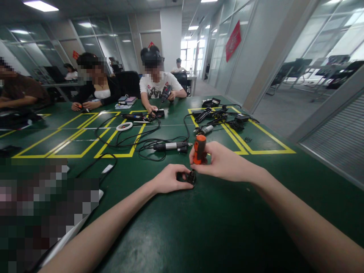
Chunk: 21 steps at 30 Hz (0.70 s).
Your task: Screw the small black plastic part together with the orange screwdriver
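Note:
My right hand (pixel 214 161) is closed around the orange and black handle of a screwdriver (pixel 200 148), held upright above the green table. Directly below its lower end, my left hand (pixel 172 178) pinches a small black part (pixel 192 177) against the tabletop. The screwdriver's tip is too small to make out, so I cannot tell whether it touches the part. Just beyond my hands lies a black and silver electric screwdriver (pixel 170 146) with its cable.
Black cables and tools (pixel 216 115) lie at the back right inside yellow tape (pixel 270 152). A white ring (pixel 124 126) rests at the left. Across the green table (pixel 227 227), a co-worker (pixel 156 85) holds a power drill (pixel 166 93); other people sit further left.

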Tool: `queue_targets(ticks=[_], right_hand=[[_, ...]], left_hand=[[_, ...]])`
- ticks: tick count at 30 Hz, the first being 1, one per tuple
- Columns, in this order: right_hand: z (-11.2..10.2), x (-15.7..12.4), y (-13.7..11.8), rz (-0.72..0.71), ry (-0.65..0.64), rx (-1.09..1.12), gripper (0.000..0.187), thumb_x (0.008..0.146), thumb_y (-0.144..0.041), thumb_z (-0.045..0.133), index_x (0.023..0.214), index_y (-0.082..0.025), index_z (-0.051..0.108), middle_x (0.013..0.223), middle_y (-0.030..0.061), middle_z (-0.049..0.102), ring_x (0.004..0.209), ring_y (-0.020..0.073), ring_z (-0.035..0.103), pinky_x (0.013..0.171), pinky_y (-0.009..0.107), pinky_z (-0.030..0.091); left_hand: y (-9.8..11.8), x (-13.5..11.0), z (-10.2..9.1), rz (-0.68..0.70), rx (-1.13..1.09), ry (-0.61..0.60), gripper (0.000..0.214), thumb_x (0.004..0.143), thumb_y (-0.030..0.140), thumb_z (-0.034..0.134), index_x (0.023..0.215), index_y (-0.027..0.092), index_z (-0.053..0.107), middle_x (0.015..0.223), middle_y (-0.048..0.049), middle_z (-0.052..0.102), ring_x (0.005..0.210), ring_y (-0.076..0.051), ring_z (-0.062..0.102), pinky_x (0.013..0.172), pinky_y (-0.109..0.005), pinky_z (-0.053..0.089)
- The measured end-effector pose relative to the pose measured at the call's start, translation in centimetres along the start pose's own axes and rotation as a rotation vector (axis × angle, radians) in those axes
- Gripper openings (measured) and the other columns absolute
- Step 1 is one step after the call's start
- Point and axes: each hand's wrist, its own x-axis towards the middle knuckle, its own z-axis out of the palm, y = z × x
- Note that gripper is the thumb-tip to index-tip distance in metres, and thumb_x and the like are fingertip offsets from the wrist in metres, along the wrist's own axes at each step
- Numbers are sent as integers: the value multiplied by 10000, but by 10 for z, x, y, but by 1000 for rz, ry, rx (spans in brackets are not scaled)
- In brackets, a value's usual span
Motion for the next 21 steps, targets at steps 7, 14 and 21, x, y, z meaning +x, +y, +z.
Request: queue_targets(ticks=[7,14,21], right_hand=[[-2,-2,-1,1,-15,45,117,795,-232,642,893,-169,654,864,46,681,759,187,622,687,293,501],[-3,-2,-2,43,-3,32,221,733,-173,638,954,-179,639,869,29,652,767,181,606,684,279,487],[0,-2,-1,39,-18,6,104,804,-249,658,878,-196,607,737,-25,572,631,139,515,600,262,421]], left_hand=[[0,0,0,-1,2,2,224,740,288,847,873,131,759,801,14,666,751,-131,581,743,-246,452],[-1,0,1,0,-14,-2,228,739,283,842,898,138,767,815,10,680,767,-143,591,762,-256,459],[-4,1,2,23,-26,2,255,743,281,840,940,132,776,833,-3,693,785,-152,601,753,-256,450]])
